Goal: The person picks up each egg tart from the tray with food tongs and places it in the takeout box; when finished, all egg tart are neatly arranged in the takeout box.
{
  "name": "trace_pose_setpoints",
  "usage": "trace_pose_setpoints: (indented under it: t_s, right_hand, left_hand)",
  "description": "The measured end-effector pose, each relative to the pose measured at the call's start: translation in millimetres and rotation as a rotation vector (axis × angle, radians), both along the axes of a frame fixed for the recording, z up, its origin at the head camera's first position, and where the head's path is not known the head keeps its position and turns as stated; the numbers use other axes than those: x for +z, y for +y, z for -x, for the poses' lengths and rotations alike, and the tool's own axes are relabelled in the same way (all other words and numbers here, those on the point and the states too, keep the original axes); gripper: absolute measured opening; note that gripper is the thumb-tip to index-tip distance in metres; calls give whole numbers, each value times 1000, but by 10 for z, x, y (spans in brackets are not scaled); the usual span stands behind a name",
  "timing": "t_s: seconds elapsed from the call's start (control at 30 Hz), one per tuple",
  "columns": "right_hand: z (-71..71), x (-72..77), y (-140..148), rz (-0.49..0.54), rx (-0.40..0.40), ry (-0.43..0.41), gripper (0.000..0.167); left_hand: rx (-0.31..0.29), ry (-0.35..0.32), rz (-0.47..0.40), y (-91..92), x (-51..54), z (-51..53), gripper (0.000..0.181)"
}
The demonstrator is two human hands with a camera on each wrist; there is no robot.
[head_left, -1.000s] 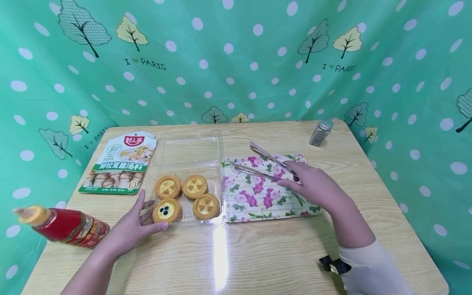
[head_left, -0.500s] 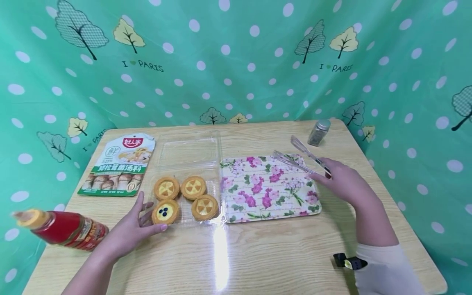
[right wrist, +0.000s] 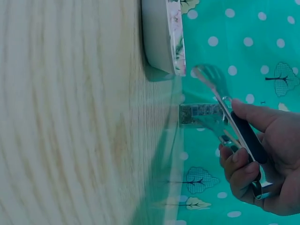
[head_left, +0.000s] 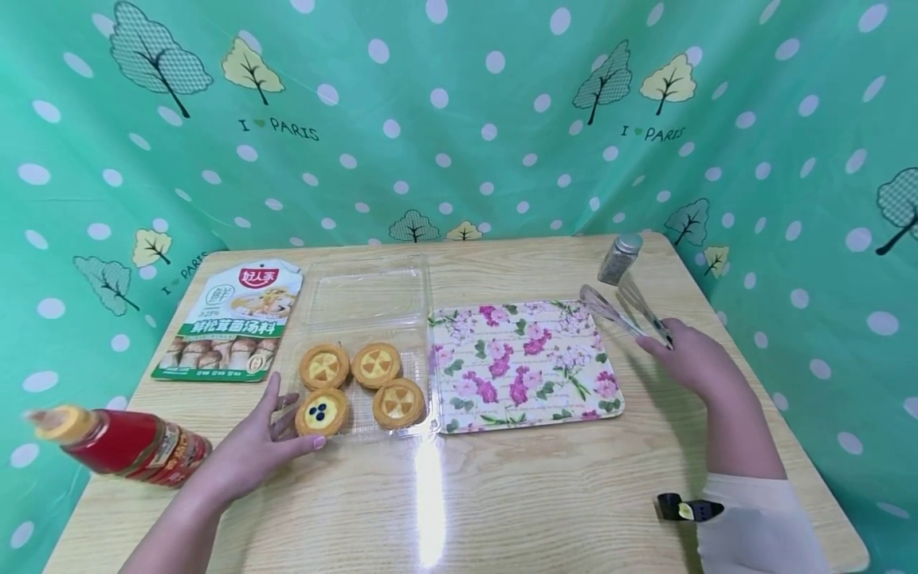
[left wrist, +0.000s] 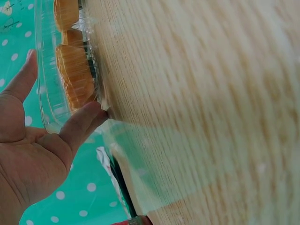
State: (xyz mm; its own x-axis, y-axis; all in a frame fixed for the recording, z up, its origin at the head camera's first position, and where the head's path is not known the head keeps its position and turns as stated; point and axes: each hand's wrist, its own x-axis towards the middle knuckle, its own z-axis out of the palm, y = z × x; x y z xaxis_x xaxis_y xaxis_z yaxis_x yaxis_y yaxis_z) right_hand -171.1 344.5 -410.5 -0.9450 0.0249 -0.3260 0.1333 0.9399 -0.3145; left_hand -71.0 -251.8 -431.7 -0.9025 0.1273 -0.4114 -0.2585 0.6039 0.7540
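My left hand [head_left: 251, 446] rests at the front left corner of a clear plastic box [head_left: 369, 291] with its lid folded back. Its thumb lies along the front edge, its fingers by the left wall. Several egg tarts [head_left: 376, 365] sit inside; one tart [head_left: 322, 412] has dark berries on top. In the left wrist view, my left hand's fingertips [left wrist: 91, 112] touch the box's wall. My right hand [head_left: 692, 359] grips metal tongs [head_left: 610, 309] with dark handle grips, beyond the flowered tray's right edge. The tongs' tips are spread apart, with nothing between them.
A flowered tray [head_left: 527, 367] lies right of the box. A spice jar [head_left: 620, 259] stands at the back right, just behind the tongs. A soup-mix pouch [head_left: 229, 319] lies at the left, near a red sauce bottle [head_left: 136, 444]. Green polka-dot cloth [head_left: 459, 175] surrounds the table.
My right hand has carried the tongs rightward from over the tray to beyond its right edge, near the jar. My left hand stays at the box corner.
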Motion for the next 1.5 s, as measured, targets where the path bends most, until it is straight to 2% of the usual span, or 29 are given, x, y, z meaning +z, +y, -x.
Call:
trace_pose_setpoints:
  t_s: [0.1,0.3,0.47,0.6,0.7,0.83,1.1,1.5]
  right_hand:
    - [-10,0,24,-5,-25,-22,105]
    - [-35,3,36,-14,-14,-67,103]
    - [-45,15,17,18,-41,-123,99]
    - [-61,28,-12,-11,-34,-145,97]
    - [-70,10,-36,-31,-23,-152,94]
    - [-76,-42,-59,3,-52,-188,90]
    - [-63,-128,-67,51,-62,-234,101]
    - [-56,-156,-62,51,-64,-226,99]
  left_hand:
    - [0,2,6,0,4,0,133]
    - [-3,7,16,2,5,0,132]
    - [-5,15,5,-3,-4,3,132]
    - [-3,16,-1,-9,-15,3,132]
    - [-2,15,-1,-11,-22,2,132]
    - [0,20,-4,-10,-25,2,132]
    - [4,12,-27,-13,-30,-4,132]
    - [0,0,-26,-15,-33,-8,132]
